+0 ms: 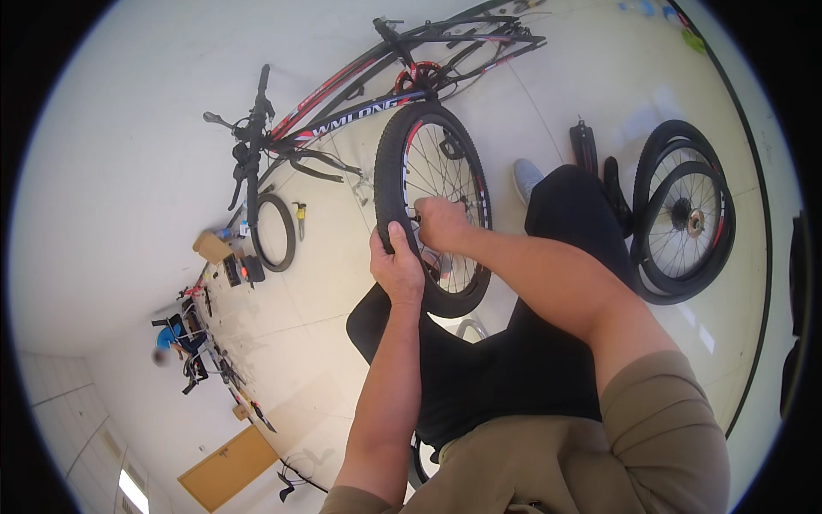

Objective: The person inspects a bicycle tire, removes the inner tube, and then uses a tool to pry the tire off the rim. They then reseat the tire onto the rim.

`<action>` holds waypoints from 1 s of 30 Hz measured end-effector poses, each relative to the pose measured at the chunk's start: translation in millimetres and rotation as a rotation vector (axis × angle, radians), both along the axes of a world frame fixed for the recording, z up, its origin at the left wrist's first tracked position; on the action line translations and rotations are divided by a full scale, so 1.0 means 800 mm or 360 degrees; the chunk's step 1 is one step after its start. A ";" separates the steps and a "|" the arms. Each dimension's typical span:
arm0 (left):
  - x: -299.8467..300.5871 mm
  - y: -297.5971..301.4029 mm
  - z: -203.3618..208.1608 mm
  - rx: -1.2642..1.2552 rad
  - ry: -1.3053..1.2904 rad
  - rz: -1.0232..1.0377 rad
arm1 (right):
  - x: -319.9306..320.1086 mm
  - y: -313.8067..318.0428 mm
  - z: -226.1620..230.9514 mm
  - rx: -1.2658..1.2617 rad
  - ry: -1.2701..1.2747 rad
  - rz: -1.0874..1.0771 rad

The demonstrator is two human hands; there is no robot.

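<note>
Clothing, nearest: olive-brown short-sleeved cloth shirt [505, 467], then black cloth trousers [505, 373], knees parted, presumably to make room for the work.
Far-left background: co-worker in a bright blue top [174, 329], among dark bike parts on the pale floor; details too small to read.
Left floor: open brown cardboard box [212, 247], beside it a thin black rubber ring like a bicycle tyre [290, 236].
Upper middle: black bicycle frame with red and white markings [351, 118], its fork ends bare. Set beyond the knees, likely within reach yet out of the way; lying or leaning, cannot tell.
Steadying grip: left hand [398, 272] wraps the near edge of the tyre, thumb on the sidewall, fingers partly hidden behind; probably keeps the wheel from turning.
Between the knees: black-tyred, wire-spoked bicycle wheel with a red-and-white rim [392, 176], on edge, tilted; legs may help brace it.
Rim work: right hand [443, 225] at the inner rim, fingers curled; cannot tell whether they pinch the small dark part there.
Far right: black-tyred spoked wheels or tyres [729, 214], overlapped, perhaps to save floor space.
</note>
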State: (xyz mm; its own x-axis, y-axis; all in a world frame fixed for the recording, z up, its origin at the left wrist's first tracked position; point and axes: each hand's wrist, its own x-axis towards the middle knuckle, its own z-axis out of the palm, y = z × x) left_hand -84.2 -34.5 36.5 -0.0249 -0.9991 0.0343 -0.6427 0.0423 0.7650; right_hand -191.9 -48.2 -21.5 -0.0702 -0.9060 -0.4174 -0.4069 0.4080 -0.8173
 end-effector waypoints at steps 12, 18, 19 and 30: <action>-0.004 0.018 0.006 0.0034 0.0114 0.0073 | -0.008 -0.014 -0.018 -0.0147 0.0009 -0.0070; -0.011 0.027 0.008 0.0000 0.0099 0.0031 | -0.025 -0.018 0.002 0.0046 -0.0016 -0.0011; -0.012 0.030 0.009 0.0018 0.0130 0.0046 | -0.025 -0.017 0.005 0.0063 -0.0040 -0.0021; -0.003 0.036 -0.011 -0.0139 0.0007 0.0031 | -0.027 -0.020 -0.010 0.0025 -0.0057 -0.0056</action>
State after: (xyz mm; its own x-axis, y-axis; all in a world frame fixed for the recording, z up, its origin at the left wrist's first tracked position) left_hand -86.8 -6.0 27.4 -0.0054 -0.9926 0.1212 -0.6404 0.0965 0.7620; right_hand -213.2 -63.9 -29.3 -0.0867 -0.8967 -0.4341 -0.3629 0.4342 -0.8245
